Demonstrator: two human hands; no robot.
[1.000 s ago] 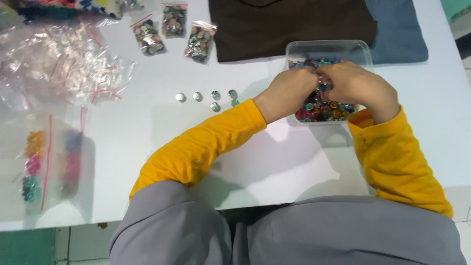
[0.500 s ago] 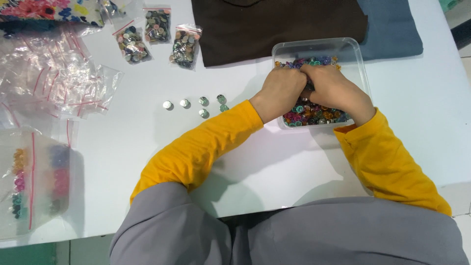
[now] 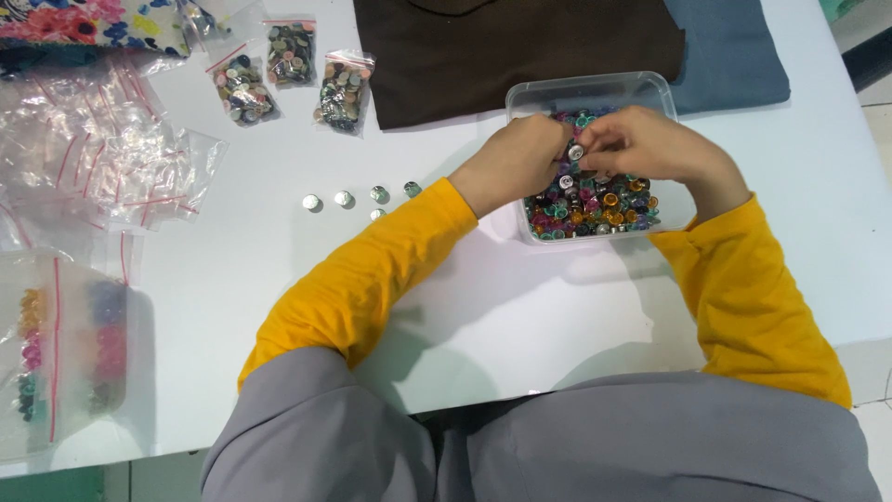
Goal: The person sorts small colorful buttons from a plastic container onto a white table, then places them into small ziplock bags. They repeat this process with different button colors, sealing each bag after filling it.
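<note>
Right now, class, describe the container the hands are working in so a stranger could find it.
On the white table, look just below the dark brown cloth. The clear plastic tub sits there, under both hands; unlike the small zip bags, it is rigid, open-topped and full of multicoloured beads.

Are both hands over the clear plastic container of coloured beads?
Yes, the left hand and right hand meet above the clear plastic container.

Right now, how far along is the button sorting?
Done: five silver buttons lie on the white table, three filled bags behind them. In hand: left hand and right hand pinch a silver button. Left: the clear tub is still heaped with buttons.
</note>
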